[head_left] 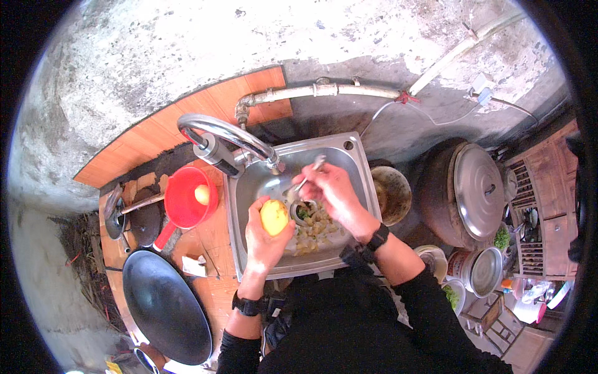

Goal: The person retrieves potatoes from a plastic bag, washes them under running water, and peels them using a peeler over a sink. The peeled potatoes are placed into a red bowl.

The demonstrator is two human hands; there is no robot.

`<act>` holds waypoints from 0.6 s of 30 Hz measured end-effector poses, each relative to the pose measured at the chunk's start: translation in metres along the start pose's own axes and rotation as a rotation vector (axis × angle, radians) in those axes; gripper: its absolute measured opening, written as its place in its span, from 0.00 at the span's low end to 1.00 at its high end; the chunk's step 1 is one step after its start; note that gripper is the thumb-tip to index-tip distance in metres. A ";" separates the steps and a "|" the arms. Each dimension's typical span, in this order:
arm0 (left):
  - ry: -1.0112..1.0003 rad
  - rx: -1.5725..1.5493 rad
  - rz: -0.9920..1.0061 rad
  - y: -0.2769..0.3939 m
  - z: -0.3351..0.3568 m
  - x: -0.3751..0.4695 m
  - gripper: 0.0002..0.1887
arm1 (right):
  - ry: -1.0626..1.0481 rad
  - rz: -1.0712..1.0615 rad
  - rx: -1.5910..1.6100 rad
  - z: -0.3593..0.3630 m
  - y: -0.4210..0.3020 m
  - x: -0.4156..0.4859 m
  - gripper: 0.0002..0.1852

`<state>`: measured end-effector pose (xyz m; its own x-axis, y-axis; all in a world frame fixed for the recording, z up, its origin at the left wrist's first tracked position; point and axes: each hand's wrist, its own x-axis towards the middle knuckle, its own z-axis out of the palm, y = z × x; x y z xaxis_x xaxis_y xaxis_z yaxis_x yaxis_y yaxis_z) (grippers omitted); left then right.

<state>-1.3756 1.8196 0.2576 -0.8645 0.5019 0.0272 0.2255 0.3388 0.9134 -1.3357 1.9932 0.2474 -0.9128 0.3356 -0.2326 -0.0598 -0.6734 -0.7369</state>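
My left hand [264, 240] holds a mostly peeled potato [274, 217], yellow with a few brown patches of skin at its upper right. To its right, my right hand [329, 189] grips a metal spoon [309, 175] or similar utensil, apart from the potato; its lower end is blurred. Both hands are above a stainless steel sink [266, 184]. Peel scraps [310, 236] lie over the basin floor, around the drain [295, 212], where some green bits show. A curved chrome faucet [224, 133] reaches over the sink; no water stream is plain.
Left of the sink stands a red plastic ladle [180, 201] with a peeled potato [202, 194] inside. A black wok [166, 308] sits nearer me. Right of the sink are a worn pot [390, 194] and a large vat with a metal lid [479, 191]. A pipe [345, 90] runs along the wall.
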 end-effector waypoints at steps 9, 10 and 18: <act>0.006 0.143 0.011 0.009 0.002 -0.002 0.32 | 0.121 -0.059 -0.096 -0.002 0.005 -0.005 0.08; 0.015 0.144 -0.019 0.009 0.003 -0.003 0.32 | -0.059 0.050 -0.096 0.000 0.005 -0.006 0.08; -0.027 0.127 0.105 0.008 0.006 -0.009 0.31 | 0.063 0.051 0.039 -0.011 0.007 0.006 0.09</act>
<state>-1.3633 1.8229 0.2620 -0.8212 0.5605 0.1074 0.3706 0.3805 0.8473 -1.3373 1.9978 0.2336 -0.8880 0.3404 -0.3092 -0.0311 -0.7153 -0.6982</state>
